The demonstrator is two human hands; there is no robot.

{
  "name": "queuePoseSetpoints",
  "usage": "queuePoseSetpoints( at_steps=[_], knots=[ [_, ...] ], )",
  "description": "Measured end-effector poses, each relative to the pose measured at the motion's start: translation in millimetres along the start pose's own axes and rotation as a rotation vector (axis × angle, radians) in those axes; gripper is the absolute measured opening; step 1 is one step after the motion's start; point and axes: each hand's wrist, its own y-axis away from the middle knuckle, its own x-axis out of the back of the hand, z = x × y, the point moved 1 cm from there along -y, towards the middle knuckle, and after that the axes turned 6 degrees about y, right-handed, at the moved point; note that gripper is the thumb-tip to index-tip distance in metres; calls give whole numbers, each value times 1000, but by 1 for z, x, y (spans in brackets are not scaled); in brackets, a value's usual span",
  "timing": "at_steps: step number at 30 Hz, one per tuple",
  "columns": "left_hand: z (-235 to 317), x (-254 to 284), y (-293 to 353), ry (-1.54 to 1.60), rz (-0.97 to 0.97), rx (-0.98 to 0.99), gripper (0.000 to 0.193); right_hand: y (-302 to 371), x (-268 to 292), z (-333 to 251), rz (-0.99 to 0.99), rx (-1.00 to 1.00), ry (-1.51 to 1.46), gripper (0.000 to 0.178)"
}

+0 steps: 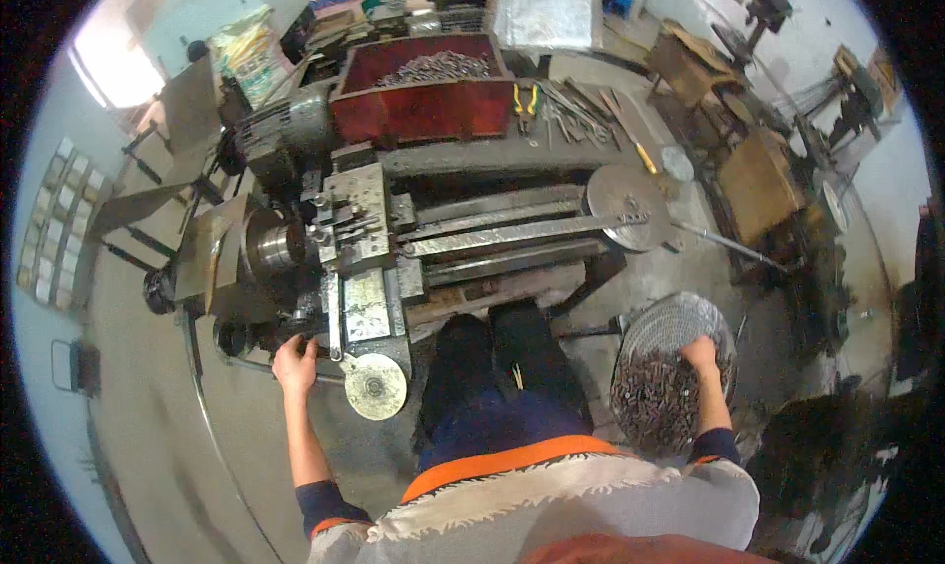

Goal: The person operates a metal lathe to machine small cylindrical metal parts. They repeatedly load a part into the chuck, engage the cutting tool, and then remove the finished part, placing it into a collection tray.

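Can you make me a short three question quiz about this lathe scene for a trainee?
1. True or false: the person's right hand is reaching into the wire basket of small metal pieces.
2. Where is the left hand?
A. On the pliers with yellow grips
B. At the front of the lathe, near the round handwheel
C. Inside the red tray
3. Fill in: the tray behind the lathe holds a heap of ____ parts.

Key
1. True.
2. B.
3. Metal; the heap is grey and shiny.
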Motion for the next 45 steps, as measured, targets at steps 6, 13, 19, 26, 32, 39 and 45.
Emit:
queuePoseSetpoints(
  at_steps=[6,13,19,26,32,39,45],
  knots=[
    [7,14,-7,370,-211,-66,26,-13,19,-18,120,103,-341,22],
    [128,47,-10,991,-315,-241,24,28,123,-231,136,897,-770,36],
    [195,8,3,1489,-826,-90,43,151,220,-418,17,1664,-997,50],
    [185,8,17,1842,-758,44,31,177,213,-456,-178,1797,-1185,40],
    [178,12,14,1915,-709,85,24,193,210,-465,-286,1660,-1177,40],
    [162,17,1,1720,-413,-38,20,209,225,-480,194,1806,-858,43],
    [144,28,-1,1529,-281,-93,14,214,223,-500,111,1893,-726,40]
  ],
)
